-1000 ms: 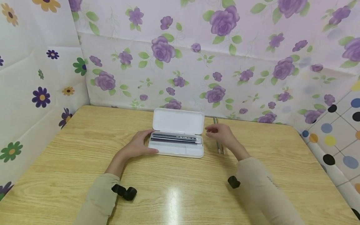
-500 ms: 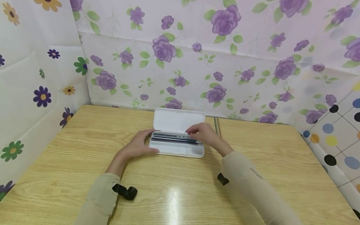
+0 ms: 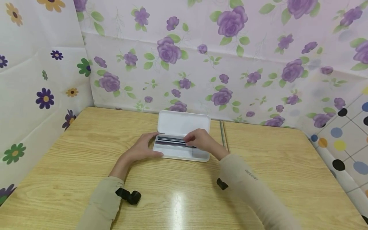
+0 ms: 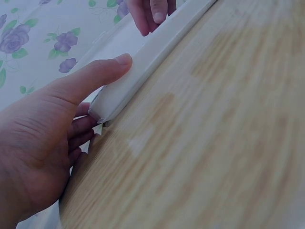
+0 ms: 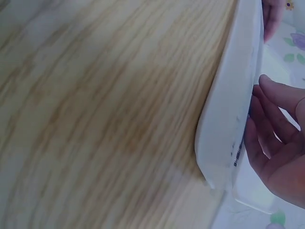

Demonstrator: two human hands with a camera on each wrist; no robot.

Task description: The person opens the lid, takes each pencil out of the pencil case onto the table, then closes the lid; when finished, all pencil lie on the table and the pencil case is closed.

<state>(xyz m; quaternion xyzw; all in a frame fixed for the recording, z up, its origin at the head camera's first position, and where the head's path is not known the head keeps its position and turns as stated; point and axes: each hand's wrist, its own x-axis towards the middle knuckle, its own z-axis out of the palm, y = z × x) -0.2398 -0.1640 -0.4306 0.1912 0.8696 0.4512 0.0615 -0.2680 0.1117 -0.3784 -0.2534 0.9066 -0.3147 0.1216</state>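
Note:
A white pencil case [image 3: 172, 153] lies on the table with its lid [image 3: 184, 123] raised at the back. Several dark pencils [image 3: 169, 141] lie side by side in its rear compartment. My left hand [image 3: 141, 148] holds the case's left end, thumb at the front edge and fingers behind. Over the right half of the case, my right hand [image 3: 199, 140] reaches down with bent fingers, its fingertips at the pencils. In the right wrist view the right hand's thumb and fingers [image 5: 267, 129] are at the case's rim; whether they pinch a pencil cannot be made out.
Two more pencils [image 3: 223, 135], one greenish and one brownish, lie on the wooden table [image 3: 178, 191] right of the case, partly behind the right forearm. A flowered sheet [image 3: 189, 64] hangs along the table's back edge.
My right hand has moved left from beside the two loose pencils to over the case, and its fingertips are now at the pencils inside. The left hand has stayed on the case.

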